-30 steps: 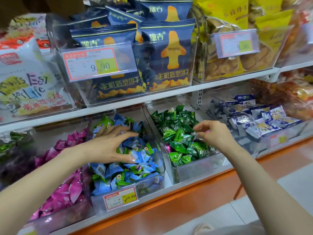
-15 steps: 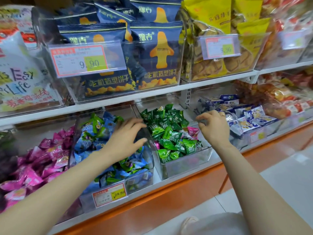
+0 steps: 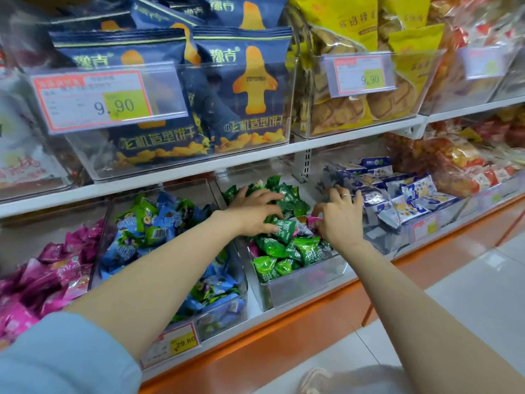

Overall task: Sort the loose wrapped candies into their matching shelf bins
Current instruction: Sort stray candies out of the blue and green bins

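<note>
The clear bin of green wrapped candies sits on the lower shelf at centre. My left hand lies over the green pile with fingers spread, its thumb touching a green candy. My right hand reaches into the same bin from the right, and its thumb and fingers pinch a stray pink candy. Left of it stands a bin of blue candies mixed with green ones. At the far left is a bin of pink candies.
A clear bin of blue-and-white packets stands just right of my right hand. The white upper shelf overhangs the bins, carrying tubs of navy biscuit bags and yellow bags. Price tags hang on the fronts.
My left hand has moved from the blue bin rightwards onto the green candies. My right hand has dropped into the green bin and closed on the pink candy.
</note>
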A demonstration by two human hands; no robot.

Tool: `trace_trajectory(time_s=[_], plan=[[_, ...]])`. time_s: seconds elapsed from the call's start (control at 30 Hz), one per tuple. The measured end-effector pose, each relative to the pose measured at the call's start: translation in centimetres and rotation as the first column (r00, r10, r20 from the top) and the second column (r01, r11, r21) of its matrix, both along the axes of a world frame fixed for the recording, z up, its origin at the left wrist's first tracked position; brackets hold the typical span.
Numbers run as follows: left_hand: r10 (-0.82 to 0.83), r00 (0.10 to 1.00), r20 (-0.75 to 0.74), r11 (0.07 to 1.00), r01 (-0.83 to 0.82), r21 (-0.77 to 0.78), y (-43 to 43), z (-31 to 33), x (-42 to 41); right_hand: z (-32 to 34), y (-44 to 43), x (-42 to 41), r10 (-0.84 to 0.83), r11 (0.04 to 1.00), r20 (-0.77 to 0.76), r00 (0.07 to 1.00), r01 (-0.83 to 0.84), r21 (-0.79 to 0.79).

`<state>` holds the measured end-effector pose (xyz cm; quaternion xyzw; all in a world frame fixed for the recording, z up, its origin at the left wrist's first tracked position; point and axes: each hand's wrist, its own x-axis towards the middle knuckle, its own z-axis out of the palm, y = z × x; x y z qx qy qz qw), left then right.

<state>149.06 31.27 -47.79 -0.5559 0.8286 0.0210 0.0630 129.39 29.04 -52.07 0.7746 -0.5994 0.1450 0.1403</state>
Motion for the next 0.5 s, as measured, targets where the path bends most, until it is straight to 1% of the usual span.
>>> trace_trajectory(time_s=[0.1,0.2,0.3,0.33,0.37,0.4,0.43,0.47,0.5], plan=[[0.067,0.998,-0.011,0.996,-0.067,-0.050,-0.6,0.3,-0.5,0.1,-0.3,-0.8,0.011,1.000,0.170,0.985,-0.010,-0.006],[0.144,0.988,-0.062,0.987,-0.149,-0.068,-1.0,0.3,-0.8,1.0,-0.2,-1.9,0.008,1.000,0.341,0.940,0.001,-0.027],[0.257,0.956,-0.141,0.953,-0.274,-0.125,-1.2,0.0,-1.4,2.4,0.4,-2.5,0.050,0.999,0.542,0.839,-0.039,-0.032],[0.279,0.944,-0.175,0.939,-0.306,-0.154,-1.1,-0.1,-1.6,2.6,0.6,-2.7,0.066,0.997,0.620,0.782,-0.080,-0.005],[0.267,0.939,-0.215,0.934,-0.307,-0.182,-1.0,-0.1,-1.8,2.8,0.8,-2.6,0.075,0.990,0.711,0.699,-0.135,0.029],[0.213,0.939,-0.268,0.941,-0.271,-0.203,-0.7,-0.1,-2.0,2.8,1.0,-2.6,0.068,0.981,0.789,0.611,-0.185,0.059],[0.131,0.931,-0.340,0.957,-0.209,-0.203,-0.3,0.0,-2.4,2.9,1.3,-2.5,0.056,0.971,0.831,0.553,-0.225,0.084],[0.059,0.901,-0.430,0.975,-0.144,-0.168,0.2,0.2,-2.8,3.0,1.5,-2.3,0.059,0.961,0.845,0.532,-0.258,0.096],[0.026,0.855,-0.519,0.990,-0.094,-0.104,0.7,0.4,-3.3,3.1,1.8,-2.0,0.074,0.950,0.848,0.525,-0.295,0.100]])
